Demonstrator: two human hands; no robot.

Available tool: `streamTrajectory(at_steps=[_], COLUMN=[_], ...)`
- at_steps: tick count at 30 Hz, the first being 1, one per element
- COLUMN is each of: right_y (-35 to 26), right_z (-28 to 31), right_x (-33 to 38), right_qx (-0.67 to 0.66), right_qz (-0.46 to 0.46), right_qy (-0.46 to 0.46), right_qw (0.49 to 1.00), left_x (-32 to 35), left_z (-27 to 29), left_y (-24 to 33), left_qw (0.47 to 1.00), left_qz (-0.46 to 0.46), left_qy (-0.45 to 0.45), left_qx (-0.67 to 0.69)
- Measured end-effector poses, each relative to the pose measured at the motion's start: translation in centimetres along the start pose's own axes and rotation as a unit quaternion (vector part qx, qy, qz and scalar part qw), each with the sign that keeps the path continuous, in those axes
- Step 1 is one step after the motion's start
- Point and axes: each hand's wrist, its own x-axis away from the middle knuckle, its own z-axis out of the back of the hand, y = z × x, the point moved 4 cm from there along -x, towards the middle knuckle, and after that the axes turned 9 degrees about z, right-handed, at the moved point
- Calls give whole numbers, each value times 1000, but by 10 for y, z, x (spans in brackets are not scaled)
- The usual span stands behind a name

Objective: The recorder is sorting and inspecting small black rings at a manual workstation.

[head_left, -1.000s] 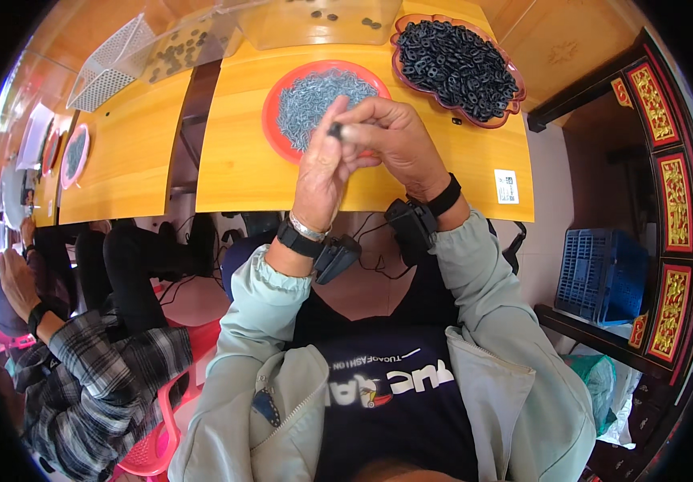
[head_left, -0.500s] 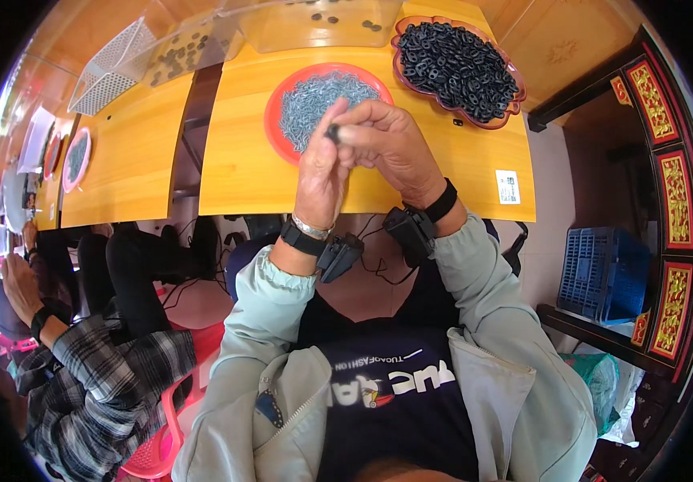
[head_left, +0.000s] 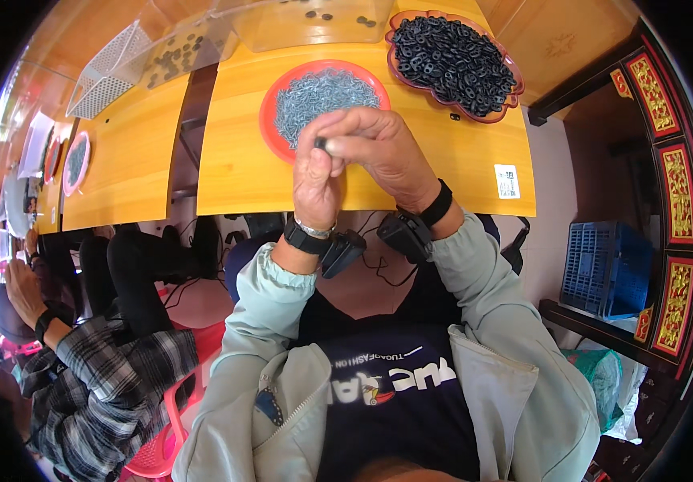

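Note:
Both hands meet above the near edge of a red plate (head_left: 267,120) heaped with small silvery metal pieces (head_left: 314,95), like screws or pins. Between the fingertips is a small dark piece (head_left: 320,144), too small and covered to tell fully. My left hand (head_left: 315,181) pinches it from the left, thumb up. From the right, my right hand (head_left: 391,153) closes on it with bent fingers. Beyond them, at the far right of the table, a scalloped reddish tray (head_left: 515,90) holds a pile of black plastic pieces with holes (head_left: 452,66).
One loose black piece (head_left: 455,116) lies near the tray on the yellow table (head_left: 234,173). Clear bins (head_left: 282,32) with dark round pieces stand at the back. A white basket (head_left: 105,76) stands far left. A co-worker's hand (head_left: 27,291) shows at left. A blue crate (head_left: 603,269) sits right.
My hands have shifted slightly left and nearer, still together on the small dark piece. The view has moved a little. The co-worker's hand at left has risen slightly.

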Motion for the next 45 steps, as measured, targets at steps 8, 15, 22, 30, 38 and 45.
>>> streamTrajectory(at_steps=[8, 15, 22, 30, 38, 45], right_y=[-9, -57, -95, -63, -85, -113], right_z=[3, 19, 53, 65, 66, 135], right_x=[-2, -63, -162, -78, -32, -29], right_qx=[52, 363, 421, 522, 680, 853], right_qz=[-48, -40, 174, 47, 50, -100], right_qy=[7, -42, 103, 68, 68, 47], right_qw=[997, 930, 884, 849, 728, 511], left_x=[-1, -9, -13, -17, -19, -20], left_z=[-4, 27, 38, 45, 49, 45], left_y=[4, 22, 21, 23, 18, 15], left_qw=[997, 997, 990, 985, 982, 982], left_qz=[49, -5, 4, 30, 55, 71], left_qy=[2, 78, 140, 171, 180, 173], left_qx=[57, 25, -1, -11, -9, -9])
